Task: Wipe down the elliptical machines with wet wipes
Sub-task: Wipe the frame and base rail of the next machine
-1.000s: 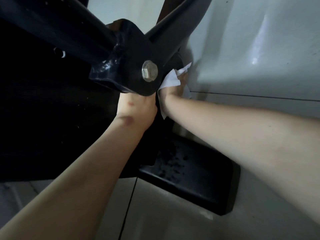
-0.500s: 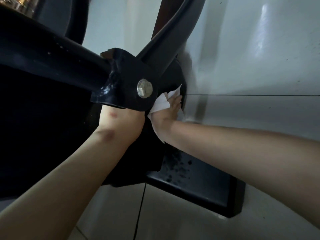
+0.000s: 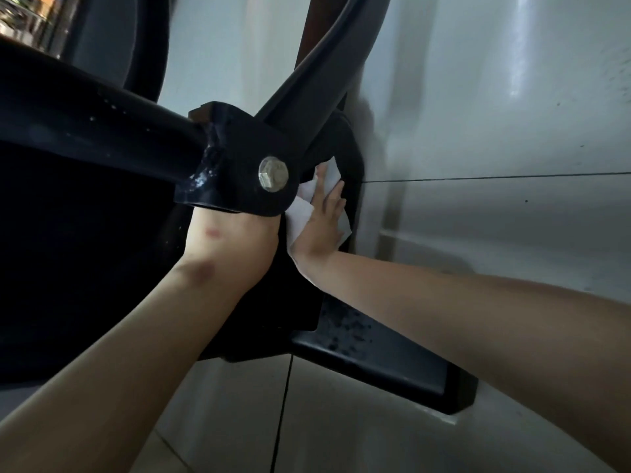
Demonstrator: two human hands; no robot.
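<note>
The elliptical machine (image 3: 68,250) fills the left and middle of the view as a dark mass, low over a pale tiled floor (image 3: 512,250); a thick black tube (image 3: 102,131) runs in from the left to a black bracket (image 3: 239,155) with a silver hex bolt (image 3: 273,178), and a thinner black bar (image 3: 317,63) rises from that bracket toward the top edge; the bracket sits nearest the camera and blocks much of what lies behind it. The wet wipe (image 3: 300,216), white and crumpled, lies just right of the bracket, against a curved black part (image 3: 346,155) of the machine; the right hand (image 3: 324,223) presses it there with fingers stretched flat, not curled round it, and the wipe's edges show on both sides of the hand. The left hand (image 3: 232,240) reaches up under the bracket, touching the machine; its fingers are hidden behind the bracket, so whether it grips anything cannot be told. Below the two forearms a flat black foot (image 3: 392,363) of the machine rests on the floor, its top speckled with dark spots; thin dark grout lines (image 3: 478,178) cross the tiles, one running right from the curved part, another passing down under the foot.
</note>
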